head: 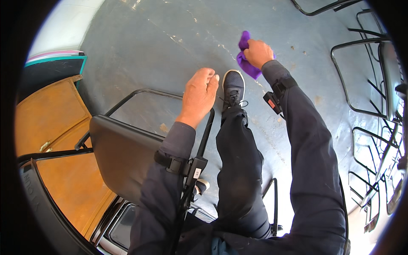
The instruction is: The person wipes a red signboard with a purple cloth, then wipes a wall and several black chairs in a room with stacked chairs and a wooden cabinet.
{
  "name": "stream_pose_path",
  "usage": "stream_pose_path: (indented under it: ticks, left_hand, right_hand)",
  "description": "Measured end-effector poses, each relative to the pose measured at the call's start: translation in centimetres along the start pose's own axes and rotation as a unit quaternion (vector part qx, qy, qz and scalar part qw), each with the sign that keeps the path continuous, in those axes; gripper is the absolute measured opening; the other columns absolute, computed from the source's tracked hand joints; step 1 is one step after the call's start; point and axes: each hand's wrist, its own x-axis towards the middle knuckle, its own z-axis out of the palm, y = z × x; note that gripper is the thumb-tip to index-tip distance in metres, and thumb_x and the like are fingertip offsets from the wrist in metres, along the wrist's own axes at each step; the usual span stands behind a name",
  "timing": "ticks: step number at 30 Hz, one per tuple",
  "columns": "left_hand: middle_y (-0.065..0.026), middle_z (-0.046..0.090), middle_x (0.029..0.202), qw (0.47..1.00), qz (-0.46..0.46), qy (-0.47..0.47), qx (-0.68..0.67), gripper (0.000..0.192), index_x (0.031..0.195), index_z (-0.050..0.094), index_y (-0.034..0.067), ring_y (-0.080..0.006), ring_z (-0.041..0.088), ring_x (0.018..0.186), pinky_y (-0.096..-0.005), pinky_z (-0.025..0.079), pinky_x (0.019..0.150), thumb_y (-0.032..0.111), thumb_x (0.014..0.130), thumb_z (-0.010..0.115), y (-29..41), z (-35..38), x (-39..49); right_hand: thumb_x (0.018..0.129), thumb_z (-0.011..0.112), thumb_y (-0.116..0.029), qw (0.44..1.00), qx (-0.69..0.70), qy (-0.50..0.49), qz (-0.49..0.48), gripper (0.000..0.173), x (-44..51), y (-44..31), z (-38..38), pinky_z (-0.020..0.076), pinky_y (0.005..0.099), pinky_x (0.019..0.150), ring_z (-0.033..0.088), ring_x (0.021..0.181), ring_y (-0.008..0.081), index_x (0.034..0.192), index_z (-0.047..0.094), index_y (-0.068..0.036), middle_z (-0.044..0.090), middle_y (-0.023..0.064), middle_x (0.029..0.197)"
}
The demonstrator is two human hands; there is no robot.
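My right hand [258,53] grips a bunched purple cloth [250,67], whose ends hang out on both sides of the fist. Below it is the grey floor [153,57], scuffed and stained. My left hand [201,94] is raised with its fingers curled, and I see nothing in it; the inside of the palm is hidden. Close under that hand stands a folding chair with a dark padded seat [124,153] and a black tubular frame [153,91]. One dark lace-up shoe [233,87] of mine is planted between the two hands.
At the left is an orange-brown wooden cabinet [51,114], with a teal-edged dark board [47,71] behind it against the white wall [67,22]. More black-framed chairs [357,76] line the right side. Small devices are strapped to both forearms, including a black box [273,102].
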Motion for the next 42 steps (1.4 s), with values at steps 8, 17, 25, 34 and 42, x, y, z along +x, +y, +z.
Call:
stream_pose_path:
  ticks: [8, 17, 25, 34, 42]
  left_hand:
    - [-0.0191, 0.067, 0.107, 0.998, 0.064, -0.008, -0.027, 0.022, 0.111, 0.06, -0.003, -0.0332, 0.067, 0.096, -0.0392, 0.053, 0.084, 0.011, 0.095, 0.062, 2.3, -3.2, -3.4]
    - [-0.0169, 0.066, 0.117, 0.953, 0.15, 0.042, 0.26, 0.027, 0.116, 0.061, 0.001, -0.0356, 0.064, 0.099, -0.0412, 0.052, 0.084, 0.011, 0.091, 0.065, 1.6, -10.5, -11.5]
    - [-0.0136, 0.066, 0.115, 0.948, 0.131, 0.048, 0.286, 0.027, 0.114, 0.061, 0.003, -0.0348, 0.065, 0.092, -0.042, 0.051, 0.078, 0.014, 0.09, 0.066, 0.9, -10.3, -11.2]
    - [-0.013, 0.066, 0.112, 0.946, 0.133, 0.064, 0.289, 0.023, 0.11, 0.061, 0.004, -0.0344, 0.064, 0.089, -0.0417, 0.051, 0.075, 0.014, 0.09, 0.066, 0.5, -10.1, -11.3]
    - [-0.0116, 0.067, 0.11, 0.948, 0.124, 0.07, 0.286, 0.022, 0.108, 0.062, 0.005, -0.0347, 0.064, 0.084, -0.042, 0.051, 0.072, 0.016, 0.09, 0.065, 0.2, -10.1, -11.4]
  right_hand:
    - [0.09, 0.057, -0.02, 0.993, -0.082, -0.09, 0.005, 0.02, -6.7, -0.8, 5.3, 0.0561, 0.0507, 0.08, 0.069, 0.095, 0.0408, 0.105, 0.068, -0.011, 0.066, 0.0212, 0.103]
    - [0.091, 0.054, -0.02, 0.997, -0.063, -0.02, -0.043, 0.037, -3.7, 1.5, 3.1, 0.0557, 0.0504, 0.077, 0.068, 0.088, 0.0411, 0.127, 0.061, -0.026, 0.064, 0.0204, 0.107]
    - [0.081, 0.067, -0.019, 0.859, -0.307, -0.396, -0.107, 0.032, -8.6, 6.0, 1.2, 0.056, 0.0486, 0.082, 0.07, 0.102, 0.0344, 0.112, 0.073, -0.022, 0.072, 0.0178, 0.107]
    - [0.085, 0.061, -0.018, 0.995, -0.096, 0.021, 0.029, 0.023, -9.3, 0.3, 5.3, 0.0568, 0.0456, 0.075, 0.071, 0.093, 0.0336, 0.105, 0.072, -0.016, 0.072, 0.0163, 0.096]
    - [0.082, 0.066, -0.016, 0.883, -0.209, -0.418, -0.055, 0.026, -19.0, 5.9, 5.5, 0.0572, 0.0436, 0.083, 0.07, 0.104, 0.0303, 0.106, 0.076, -0.018, 0.073, 0.0116, 0.109]
